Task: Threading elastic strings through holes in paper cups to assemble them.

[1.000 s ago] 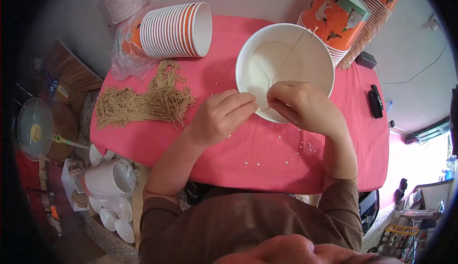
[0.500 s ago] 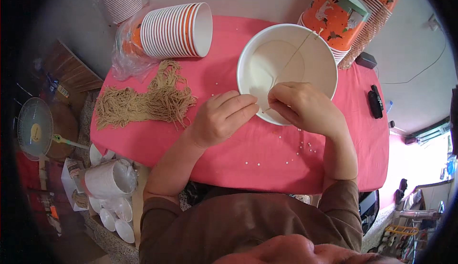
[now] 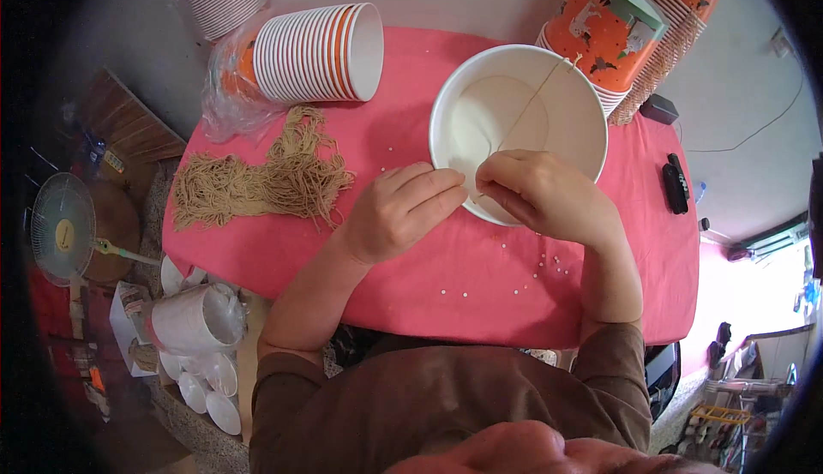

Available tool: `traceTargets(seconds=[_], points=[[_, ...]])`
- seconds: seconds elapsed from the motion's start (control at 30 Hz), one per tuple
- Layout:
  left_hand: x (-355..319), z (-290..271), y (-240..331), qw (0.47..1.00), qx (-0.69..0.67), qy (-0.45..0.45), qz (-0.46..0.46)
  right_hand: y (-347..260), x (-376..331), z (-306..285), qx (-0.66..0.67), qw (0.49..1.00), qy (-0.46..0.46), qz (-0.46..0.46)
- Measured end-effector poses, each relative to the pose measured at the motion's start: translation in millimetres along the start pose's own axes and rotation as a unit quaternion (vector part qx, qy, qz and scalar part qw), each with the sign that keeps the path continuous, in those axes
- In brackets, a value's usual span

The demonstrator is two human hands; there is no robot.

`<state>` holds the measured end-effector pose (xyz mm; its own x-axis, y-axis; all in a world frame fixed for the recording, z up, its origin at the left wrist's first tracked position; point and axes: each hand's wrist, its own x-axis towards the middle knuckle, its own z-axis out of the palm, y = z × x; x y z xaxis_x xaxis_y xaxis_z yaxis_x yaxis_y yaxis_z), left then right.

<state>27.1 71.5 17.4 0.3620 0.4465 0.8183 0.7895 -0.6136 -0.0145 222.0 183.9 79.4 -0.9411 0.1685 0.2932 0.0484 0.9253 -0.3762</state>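
Observation:
A large white paper bucket (image 3: pixel 585 135) stands mouth up, tilted toward me, at the middle of the table. A thin beige string (image 3: pixel 536 97) runs across its mouth from a knot at the far right rim to the near side. My left hand (image 3: pixel 399 213) is closed on the bucket's near left rim, the fingertips pressed together there. Over the near rim, my right hand (image 3: pixel 549 195) pinches the near end of the string. The exact fingertip grip is partly hidden behind my knuckles.
A bundle of beige strings (image 3: pixel 244 184) lies at left. Behind it rests a stack of paper buckets (image 3: pixel 300 54) in plastic wrap. Orange printed buckets (image 3: pixel 600 28) stand at the back right. A black object (image 3: pixel 675 184) lies near the right edge. Small white bits dot the pink cloth (image 3: pixel 411 311).
My right hand has shifted slightly left, toward my left hand. My left hand and the bucket have barely moved.

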Motion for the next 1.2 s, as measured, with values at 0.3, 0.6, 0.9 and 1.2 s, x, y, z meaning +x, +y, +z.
traceTargets(seconds=[0.3, 0.6, 0.9, 1.2], points=[[0, 1, -1, 1.0, -0.005, -0.002, -0.001, 4, 1, 3, 0.034, 0.999, -0.009, -0.018], [-1, 2, 0, 1.0, 0.006, 0.006, -0.002, -1, 3, 2, 0.031, 0.999, -0.001, -0.032], [0, 3, -1, 1.0, -0.008, 0.016, -0.007, -1, 5, 4, 0.029, 0.999, -0.012, -0.035], [3, 10, 2, 0.976, -0.103, 0.083, -0.173, 7, 10, -6, 0.186, 0.981, -0.058, -0.002]])
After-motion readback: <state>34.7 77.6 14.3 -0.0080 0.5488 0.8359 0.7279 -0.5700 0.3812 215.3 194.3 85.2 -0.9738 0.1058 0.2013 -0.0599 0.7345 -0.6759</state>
